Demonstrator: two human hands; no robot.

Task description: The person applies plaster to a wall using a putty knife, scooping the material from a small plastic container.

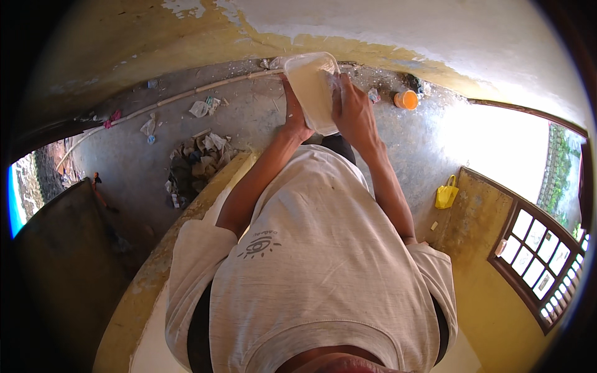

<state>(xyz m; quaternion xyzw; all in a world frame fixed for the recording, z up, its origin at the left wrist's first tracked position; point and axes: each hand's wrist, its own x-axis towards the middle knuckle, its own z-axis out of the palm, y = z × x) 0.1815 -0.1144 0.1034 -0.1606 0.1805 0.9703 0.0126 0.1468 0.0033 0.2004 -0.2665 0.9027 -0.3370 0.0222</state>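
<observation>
A translucent plastic container [309, 78] with pale beige contents is held up in front of my chest, near the top middle. My left hand [295, 112] grips its left side and lower end, fingers partly hidden behind it. My right hand [351, 104] is at the container's right side with its fingers curled at or over the rim; a pale, blurred bit shows by the fingertips, and I cannot make out what it is.
A long pole [180, 94] lies along the peeling wall [261, 25]. Crumpled rubbish [205, 158] is piled beside a yellow ledge [231, 171] at left. An orange bucket [405, 100] and a yellow bag [446, 195] are at right, near a barred window [538, 258].
</observation>
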